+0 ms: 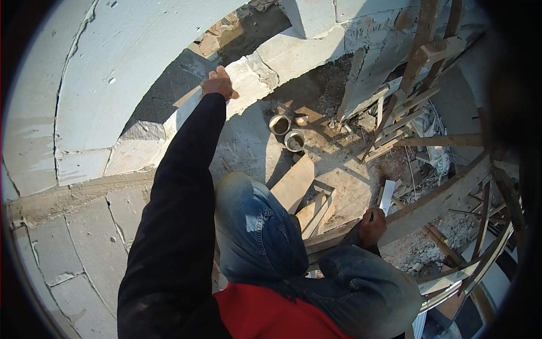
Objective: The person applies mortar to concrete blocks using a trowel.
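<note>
My left hand (220,85) reaches forward in a black sleeve and rests over the top of a pale stone block (244,85) in a curved arch. Its bent fingers grip the block, with the thumb on the near side. My right hand (372,227) is closed in a fist beside my right knee, over a curved wooden beam (415,212). A flat pale strip (387,196) stands out just beyond the fist. I cannot tell what the fingers are closed around.
Far below are two buckets (294,140) of greyish material, boards (294,179) and rubble (435,248). Wooden scaffolding (415,68) rises at the right. A large pale stone wall (130,56) curves along the left, with block masonry (84,248) beneath.
</note>
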